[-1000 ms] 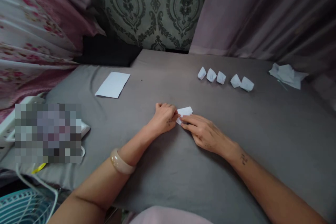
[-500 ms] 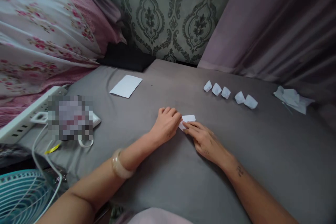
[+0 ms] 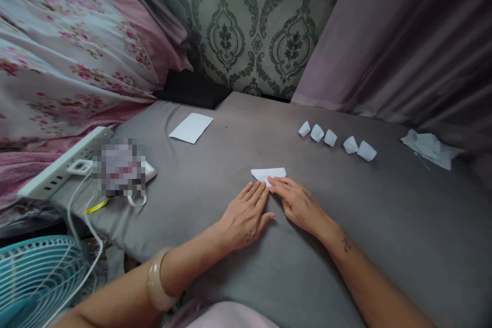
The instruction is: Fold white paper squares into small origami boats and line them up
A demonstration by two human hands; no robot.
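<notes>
- Bare hands at work on a gray cloth-covered surface [image 3: 346, 251]; a folded white paper [image 3: 265, 174] lies just ahead of both hands, its long axis running roughly left to right, slightly tilted
- Right hand [image 3: 298, 204] is the nearer, its fingers laid together on the paper's lower right part; fingertips [image 3: 272, 181] press down with no visible pinch
- Left hand [image 3: 246, 218] lies flat and open on the cloth, fingers spread; its fingertips [image 3: 262, 185] reach the paper's lower edge; whether they touch it, the view cannot settle
- Nothing lies between the hands and the paper; a pale bangle [image 3: 156, 279] circles the left wrist
- Beyond, five small folded paper pieces [image 3: 330, 138] stand in a row; a flat white sheet [image 3: 191, 128] lies to the left; crumpled paper [image 3: 430, 148] lies far right
- At left, a white power strip [image 3: 57, 169] sits beside a blurred object [image 3: 119, 166]; a teal fan guard [image 3: 34, 271] shows below
</notes>
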